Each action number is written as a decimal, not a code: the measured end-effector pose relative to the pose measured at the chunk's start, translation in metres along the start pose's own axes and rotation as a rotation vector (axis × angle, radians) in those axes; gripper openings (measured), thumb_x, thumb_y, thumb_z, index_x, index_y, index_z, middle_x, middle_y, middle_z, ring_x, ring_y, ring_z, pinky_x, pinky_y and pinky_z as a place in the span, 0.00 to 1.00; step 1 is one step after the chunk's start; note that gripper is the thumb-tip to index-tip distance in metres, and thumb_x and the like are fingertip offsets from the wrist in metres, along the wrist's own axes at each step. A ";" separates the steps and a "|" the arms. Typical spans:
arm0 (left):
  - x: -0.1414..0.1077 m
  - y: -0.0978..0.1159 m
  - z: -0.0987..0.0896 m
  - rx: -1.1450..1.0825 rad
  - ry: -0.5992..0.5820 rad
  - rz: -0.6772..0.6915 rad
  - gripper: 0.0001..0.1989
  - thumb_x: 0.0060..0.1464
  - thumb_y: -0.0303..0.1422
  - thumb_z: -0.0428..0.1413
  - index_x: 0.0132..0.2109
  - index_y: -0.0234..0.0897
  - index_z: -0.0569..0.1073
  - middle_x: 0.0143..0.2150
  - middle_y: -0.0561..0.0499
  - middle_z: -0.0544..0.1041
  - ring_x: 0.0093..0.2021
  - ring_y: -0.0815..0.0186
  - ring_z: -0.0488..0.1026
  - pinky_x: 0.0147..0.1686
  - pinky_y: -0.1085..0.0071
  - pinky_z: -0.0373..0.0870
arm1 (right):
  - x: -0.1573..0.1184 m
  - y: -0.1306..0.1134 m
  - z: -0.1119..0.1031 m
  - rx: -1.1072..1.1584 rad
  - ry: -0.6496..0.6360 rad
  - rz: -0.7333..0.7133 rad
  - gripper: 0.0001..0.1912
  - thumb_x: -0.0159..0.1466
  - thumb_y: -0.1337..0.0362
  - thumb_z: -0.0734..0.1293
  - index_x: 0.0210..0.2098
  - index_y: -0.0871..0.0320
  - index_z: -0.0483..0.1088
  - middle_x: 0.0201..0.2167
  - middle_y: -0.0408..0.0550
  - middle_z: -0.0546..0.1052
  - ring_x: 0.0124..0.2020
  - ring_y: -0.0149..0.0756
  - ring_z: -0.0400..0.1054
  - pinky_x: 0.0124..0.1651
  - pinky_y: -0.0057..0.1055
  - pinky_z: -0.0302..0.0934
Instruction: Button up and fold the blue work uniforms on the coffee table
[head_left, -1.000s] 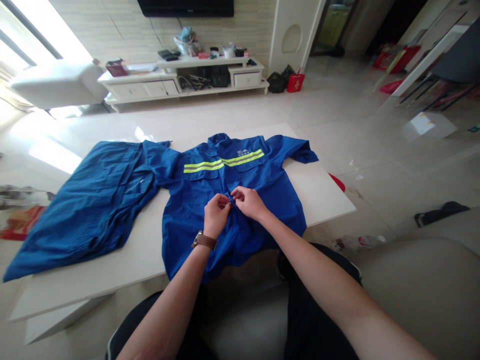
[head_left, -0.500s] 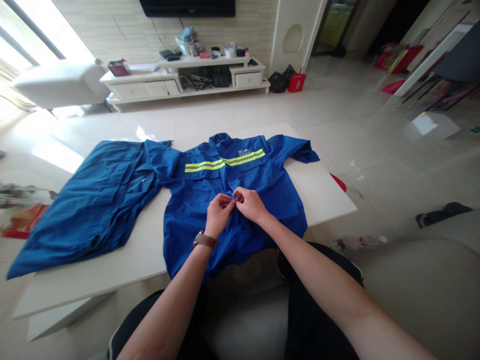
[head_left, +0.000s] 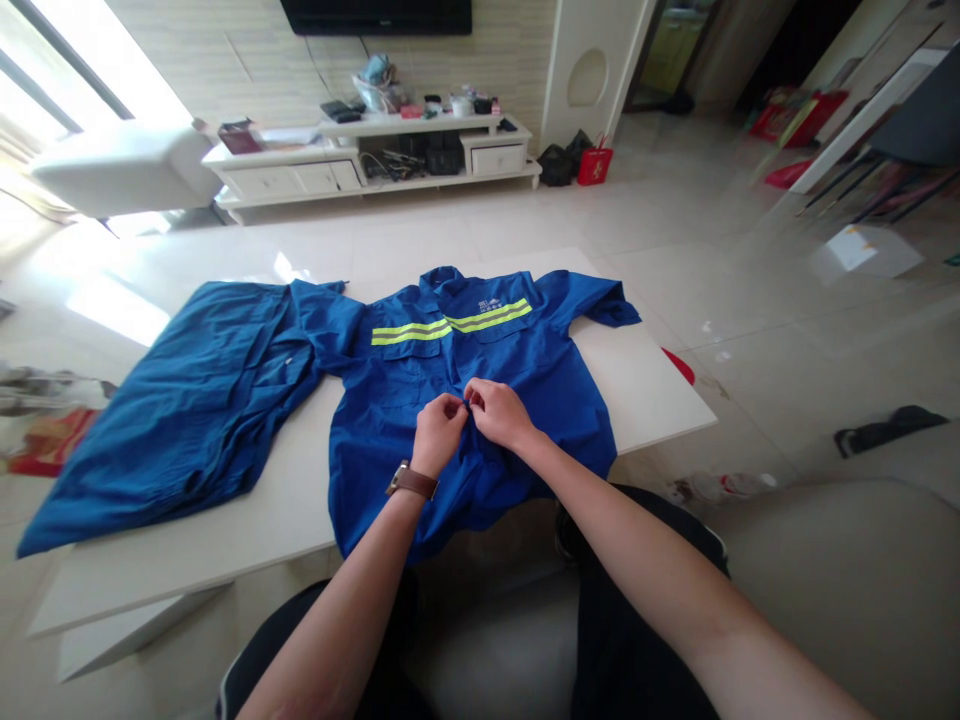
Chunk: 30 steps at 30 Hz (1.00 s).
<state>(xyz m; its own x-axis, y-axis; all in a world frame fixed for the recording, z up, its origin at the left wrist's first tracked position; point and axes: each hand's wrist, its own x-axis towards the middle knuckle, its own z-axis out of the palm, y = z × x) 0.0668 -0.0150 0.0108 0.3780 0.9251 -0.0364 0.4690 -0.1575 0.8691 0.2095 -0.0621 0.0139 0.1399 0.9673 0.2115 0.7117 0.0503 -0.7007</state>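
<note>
A blue short-sleeved shirt (head_left: 397, 440) with a yellow and grey band across its chest lies front up, collar away from me. Both hands meet at its front opening, below the chest band. My left hand (head_left: 439, 432), with a brown-strapped watch on the wrist, pinches the shirt's front edge. Close beside it, my right hand (head_left: 498, 410) pinches the same cloth with bent fingers. Any button between the fingertips is too small to make out. Left of the shirt lies a folded blue garment (head_left: 195, 400), touching the shirt's sleeve.
Both garments rest on a low white table (head_left: 649, 395), and the folded one overhangs its left end. Beyond stands a white TV cabinet (head_left: 285, 180) with items on top. A red bag (head_left: 594, 165) is on the floor. A grey sofa (head_left: 847, 560) is at the right.
Both hands have stayed at the shirt's front, with only slight shifts of the fingers. The whole view has moved by a tiny amount.
</note>
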 end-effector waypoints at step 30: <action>0.000 -0.016 0.015 -0.178 -0.039 0.038 0.17 0.56 0.39 0.57 0.25 0.39 0.60 0.21 0.58 0.62 0.23 0.71 0.60 0.24 0.74 0.52 | 0.002 -0.003 -0.006 0.105 0.090 0.026 0.08 0.60 0.75 0.65 0.33 0.54 0.69 0.30 0.42 0.76 0.33 0.34 0.70 0.39 0.28 0.59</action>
<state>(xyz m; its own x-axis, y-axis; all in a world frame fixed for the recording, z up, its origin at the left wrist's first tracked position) 0.0718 -0.0176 -0.0103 0.4254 0.9048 -0.0178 0.3062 -0.1254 0.9437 0.2116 -0.0619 0.0206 0.2222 0.9425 0.2496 0.6317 0.0558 -0.7732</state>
